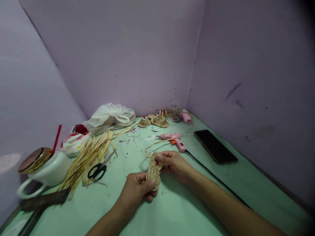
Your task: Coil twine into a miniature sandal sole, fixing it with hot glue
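Observation:
A small sole-shaped piece of coiled straw braid [153, 172], with a red mark near its upper end, is held between both hands. My left hand [139, 189] pinches its lower end, thumb on top. My right hand [173, 163] grips the upper right edge near the red mark. From the top of the piece a loose straw cord [147, 151] curves up and right toward a pink glue gun [173, 136]. The glue gun lies on the green table [172, 206] just beyond my right hand, its black cable running to the lower right.
On the left lie black-handled scissors [98, 169], straw strips [86, 157], a white mug [50, 172], a gold-rimmed jar [36, 160] and a plastic bag [112, 115]. Finished-looking straw pieces [158, 120] and a pink roll [186, 116] sit at the back. A phone [215, 146] lies right.

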{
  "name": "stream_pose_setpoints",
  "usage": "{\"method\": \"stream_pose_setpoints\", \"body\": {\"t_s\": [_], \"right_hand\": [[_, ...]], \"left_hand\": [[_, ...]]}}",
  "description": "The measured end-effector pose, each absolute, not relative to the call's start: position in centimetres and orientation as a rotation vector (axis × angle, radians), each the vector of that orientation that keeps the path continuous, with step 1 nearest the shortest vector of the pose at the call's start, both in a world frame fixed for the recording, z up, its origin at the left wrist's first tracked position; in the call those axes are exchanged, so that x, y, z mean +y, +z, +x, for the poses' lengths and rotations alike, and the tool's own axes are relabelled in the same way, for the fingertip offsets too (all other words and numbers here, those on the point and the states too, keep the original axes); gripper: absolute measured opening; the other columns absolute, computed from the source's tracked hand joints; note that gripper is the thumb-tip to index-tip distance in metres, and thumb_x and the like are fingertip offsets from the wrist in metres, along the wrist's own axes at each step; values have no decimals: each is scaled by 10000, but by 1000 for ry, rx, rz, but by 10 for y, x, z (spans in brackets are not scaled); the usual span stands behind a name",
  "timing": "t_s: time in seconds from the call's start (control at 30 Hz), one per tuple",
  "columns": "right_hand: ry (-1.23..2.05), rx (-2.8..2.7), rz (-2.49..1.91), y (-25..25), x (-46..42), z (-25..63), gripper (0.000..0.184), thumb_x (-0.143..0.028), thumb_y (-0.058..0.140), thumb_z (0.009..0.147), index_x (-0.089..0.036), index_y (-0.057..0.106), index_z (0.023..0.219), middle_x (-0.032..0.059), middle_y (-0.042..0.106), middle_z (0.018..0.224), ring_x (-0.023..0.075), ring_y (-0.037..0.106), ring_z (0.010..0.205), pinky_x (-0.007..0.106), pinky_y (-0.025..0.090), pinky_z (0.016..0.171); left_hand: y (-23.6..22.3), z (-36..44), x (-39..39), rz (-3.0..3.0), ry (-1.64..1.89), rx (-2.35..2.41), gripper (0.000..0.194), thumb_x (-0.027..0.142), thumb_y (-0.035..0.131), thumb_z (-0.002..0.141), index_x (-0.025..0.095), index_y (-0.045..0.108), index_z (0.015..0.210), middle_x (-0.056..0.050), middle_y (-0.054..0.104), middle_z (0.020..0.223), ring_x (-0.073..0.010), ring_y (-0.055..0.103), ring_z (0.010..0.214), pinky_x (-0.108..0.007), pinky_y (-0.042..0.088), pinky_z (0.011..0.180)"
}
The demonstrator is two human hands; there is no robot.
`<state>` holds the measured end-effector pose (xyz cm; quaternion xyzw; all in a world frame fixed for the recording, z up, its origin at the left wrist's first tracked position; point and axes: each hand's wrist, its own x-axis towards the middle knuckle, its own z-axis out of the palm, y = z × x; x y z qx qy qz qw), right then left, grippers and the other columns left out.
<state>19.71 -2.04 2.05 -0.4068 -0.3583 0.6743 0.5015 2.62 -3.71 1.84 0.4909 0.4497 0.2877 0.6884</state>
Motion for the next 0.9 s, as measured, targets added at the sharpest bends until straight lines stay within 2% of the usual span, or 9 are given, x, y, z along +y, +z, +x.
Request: {"method": "stream_pose_setpoints", "body": {"t_s": [0.2,0.5,0.7,0.77,0.9], "right_hand": [[1619,-841,-1022,17,-20,196,373,-450,803,577,-105,678,642,30,660,575,116,586,505,243,476,512],[1671,-814,-1061,21,-22,197,244,-333,743,692,-104,678,641,40,662,564,107,582,467,217,478,460],[1673,-826,-1065,23,-21,197,250,-349,714,728,-105,688,680,47,676,604,108,607,509,207,499,484],[1679,-836,-1061,23,-21,197,267,-365,719,721,-101,691,689,50,678,610,108,609,513,206,498,483],[1652,-851,-1067,23,-21,198,318,-412,762,659,-102,692,684,42,675,610,107,607,522,206,494,489]], "left_hand": [[20,28,-40,1118,613,1022,375,432,774,546,88,635,609,-49,618,508,-88,491,410,-217,386,438],[20,28,-39,1148,588,994,376,431,776,544,93,621,595,-52,609,512,-105,511,431,-234,405,457],[15,25,-38,1158,623,911,443,497,737,614,89,642,757,-47,588,595,-127,538,518,-221,415,453],[14,24,-38,1141,623,885,455,504,725,631,94,644,811,-47,583,632,-137,554,546,-218,418,456],[17,21,-40,1140,638,825,460,540,663,684,89,643,771,-72,600,654,-150,568,583,-221,430,485]]}}
